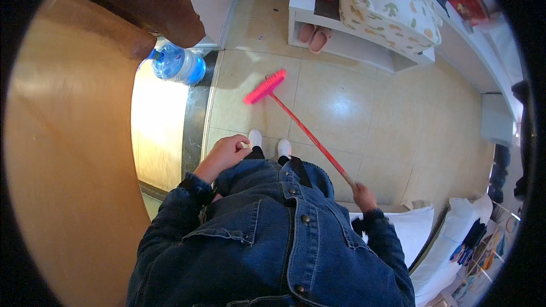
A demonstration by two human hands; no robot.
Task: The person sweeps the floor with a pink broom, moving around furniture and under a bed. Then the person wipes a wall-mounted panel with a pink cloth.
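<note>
My right hand (364,198) is closed around the end of a red broom handle (311,135), at the lower right of my jacket. The handle slants away to the upper left and ends in a broom head (265,87) with bright pink bristles, low over or on the tiled floor (332,89); contact cannot be made out. In front of my denim jacket, my left hand (228,153) hangs loosely curled. Nothing shows in it, and a small gap parts the thumb from the forefinger. White shoes (255,138) show just beyond it.
A wooden door (76,136) fills the left side. Beside its edge, a large blue water bottle (179,64) lies by the dark threshold (195,123). Pink slippers (319,40) occupy the low shelf of a white cabinet (362,40). White bedding (405,226) is at the lower right.
</note>
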